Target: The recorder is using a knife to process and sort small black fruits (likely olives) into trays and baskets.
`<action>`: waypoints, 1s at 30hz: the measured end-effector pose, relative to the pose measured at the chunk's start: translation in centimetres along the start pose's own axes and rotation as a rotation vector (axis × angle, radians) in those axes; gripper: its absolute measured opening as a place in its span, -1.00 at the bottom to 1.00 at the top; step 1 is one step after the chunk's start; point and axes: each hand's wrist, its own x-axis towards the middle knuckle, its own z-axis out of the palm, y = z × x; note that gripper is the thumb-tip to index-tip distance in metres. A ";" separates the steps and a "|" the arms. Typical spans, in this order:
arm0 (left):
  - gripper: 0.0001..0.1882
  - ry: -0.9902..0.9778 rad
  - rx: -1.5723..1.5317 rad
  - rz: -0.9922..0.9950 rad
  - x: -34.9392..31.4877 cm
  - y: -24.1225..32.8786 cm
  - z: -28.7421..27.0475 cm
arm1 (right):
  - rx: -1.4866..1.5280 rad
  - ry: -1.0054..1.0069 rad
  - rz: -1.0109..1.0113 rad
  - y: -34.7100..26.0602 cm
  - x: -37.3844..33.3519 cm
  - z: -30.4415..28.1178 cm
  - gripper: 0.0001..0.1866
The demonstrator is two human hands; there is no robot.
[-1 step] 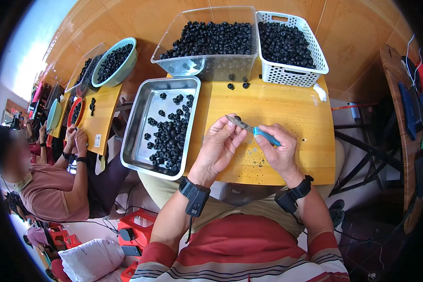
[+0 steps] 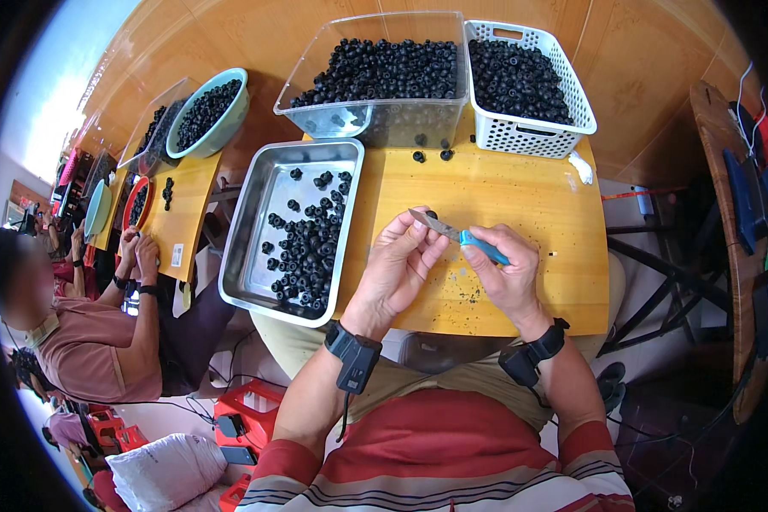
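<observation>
Head view: your right hand is wrapped around the knife, left hand half-curled by a dark fruit, can't tell its grip.
All over the table, near its front edge, open room ahead.

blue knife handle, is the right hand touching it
Touching: the head view shows the right hand gripping the blue knife handle between thumb and fingers.

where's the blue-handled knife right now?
Head view, a little right of centre: the knife is over the wooden table, its handle in the right hand, its blade reaching left to the left hand.
</observation>
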 end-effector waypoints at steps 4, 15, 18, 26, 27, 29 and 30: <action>-0.80 -0.027 -0.002 0.017 -0.2 -0.2 0.0 | 0.016 0.001 -0.022 0.0 0.0 0.1 -0.71; -0.83 -0.075 0.041 0.064 -1.3 0.2 0.7 | -0.089 0.012 0.014 0.0 0.2 -0.3 -0.73; -0.83 -0.115 0.062 0.081 -1.9 0.5 1.8 | 0.013 0.141 0.170 1.0 0.6 -0.7 -0.72; -0.82 -0.006 0.135 0.116 -3.3 1.9 1.2 | 0.059 0.066 0.191 0.0 0.3 0.0 -0.71; -0.82 0.006 0.143 0.123 -3.5 2.1 1.1 | 0.058 0.067 0.185 0.0 0.3 0.0 -0.71; -0.81 0.017 0.150 0.140 -4.1 2.8 1.0 | 0.057 0.062 0.178 0.0 0.4 0.0 -0.71; -0.81 0.022 0.155 0.150 -4.3 3.1 0.9 | 0.050 0.063 0.171 0.0 0.3 -0.1 -0.71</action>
